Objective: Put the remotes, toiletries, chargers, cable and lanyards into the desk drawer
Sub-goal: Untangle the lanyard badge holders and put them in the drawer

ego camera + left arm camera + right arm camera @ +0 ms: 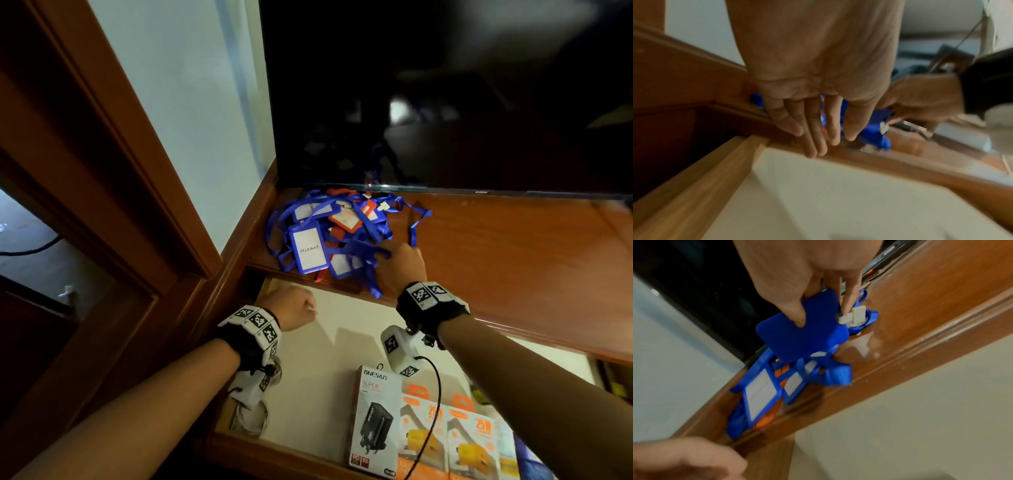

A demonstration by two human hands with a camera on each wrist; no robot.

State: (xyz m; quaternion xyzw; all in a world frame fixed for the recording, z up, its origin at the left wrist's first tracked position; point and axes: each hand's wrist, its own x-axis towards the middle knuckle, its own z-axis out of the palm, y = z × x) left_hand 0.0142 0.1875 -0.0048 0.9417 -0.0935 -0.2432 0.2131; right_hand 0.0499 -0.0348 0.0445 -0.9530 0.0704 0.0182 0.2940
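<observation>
The wooden desk top carries a tangled heap of lanyards (blue and orange) beside the wall.

Dim indoor light with a warm cast. In the head view the dark screen beyond the fingers takes up the top and carries faint, smeared reflections. The pale drawer floor below the wrists is the brightest area, crossed by soft-edged shadows. Straight wooden edges bow outward toward the corners. Both wrist views are motion-blurred: past the fingertips of the left hand everything smears, and blue lanyards under the right hand look streaky. White glare patches sit on the polished desk top beside those fingers.
</observation>
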